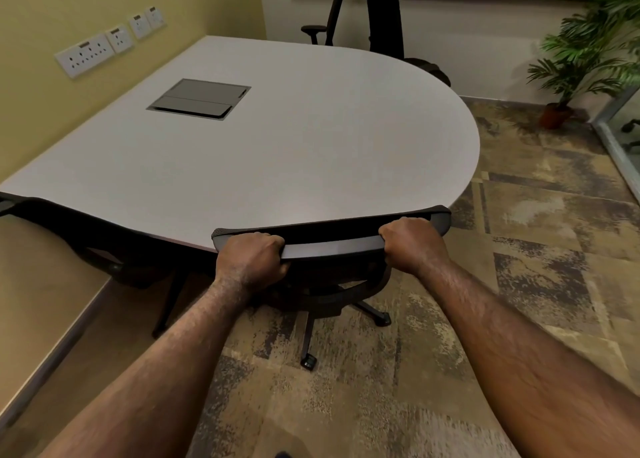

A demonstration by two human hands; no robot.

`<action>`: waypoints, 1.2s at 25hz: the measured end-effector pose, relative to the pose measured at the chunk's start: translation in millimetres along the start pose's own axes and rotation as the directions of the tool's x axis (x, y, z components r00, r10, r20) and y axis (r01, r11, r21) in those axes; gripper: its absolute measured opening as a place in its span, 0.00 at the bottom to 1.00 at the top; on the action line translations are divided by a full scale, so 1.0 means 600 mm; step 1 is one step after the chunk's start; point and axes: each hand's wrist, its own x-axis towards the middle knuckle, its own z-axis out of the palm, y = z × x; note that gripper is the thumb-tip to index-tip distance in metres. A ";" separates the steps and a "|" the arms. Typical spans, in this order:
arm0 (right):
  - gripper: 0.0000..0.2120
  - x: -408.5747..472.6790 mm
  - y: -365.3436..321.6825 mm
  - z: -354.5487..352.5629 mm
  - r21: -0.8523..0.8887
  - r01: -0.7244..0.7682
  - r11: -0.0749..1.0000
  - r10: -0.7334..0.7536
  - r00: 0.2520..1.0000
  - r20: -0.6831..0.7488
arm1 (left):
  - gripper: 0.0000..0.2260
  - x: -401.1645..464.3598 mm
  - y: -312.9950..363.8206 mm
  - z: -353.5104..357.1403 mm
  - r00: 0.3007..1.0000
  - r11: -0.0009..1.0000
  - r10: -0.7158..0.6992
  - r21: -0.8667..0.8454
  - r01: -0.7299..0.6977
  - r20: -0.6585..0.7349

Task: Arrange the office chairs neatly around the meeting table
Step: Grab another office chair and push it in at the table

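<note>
Gripping the top rail of the near office chair, both hands are closed around its backrest edge. The left hand wraps the rail near its left end, fingers curled over the top and thumb beneath; the right hand wraps the rail near its right end in the same manner. The chair stands at the near curved edge of the meeting table, its backrest top touching or just beside the table edge; which cannot be told. Its seat is hidden under the tabletop, and its star base and castors rest on the patterned carpet.

A second chair sits to the left along the same table side, pushed in against the edge. A third chair stands at the far side, turned away from the table. A cable hatch is set flush in the tabletop. Wall sockets line the yellow wall on the left. A potted plant stands in the far right corner
</note>
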 end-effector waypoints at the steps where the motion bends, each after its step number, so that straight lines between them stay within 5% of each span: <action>1: 0.09 0.004 -0.002 0.002 -0.003 0.000 1.000 0.000 1.000 -0.002 | 0.12 0.003 -0.006 0.001 1.000 1.000 0.004 -0.003 -0.004 -0.005; 8: 0.16 0.015 -0.014 -0.001 -0.020 -0.022 1.000 0.022 0.999 0.028 | 0.12 0.010 -0.025 0.004 1.000 1.000 0.022 -0.013 -0.022 -0.003; 19: 0.07 0.019 -0.002 -0.004 -0.024 -0.053 0.998 0.054 0.997 0.050 | 0.11 0.015 -0.014 0.001 1.000 0.999 0.022 -0.038 -0.022 0.013; 30: 0.14 -0.037 -0.024 -0.003 0.065 -0.124 0.990 0.131 0.983 -0.125 | 0.16 -0.012 -0.005 0.001 0.997 0.990 0.052 -0.129 -0.058 -0.053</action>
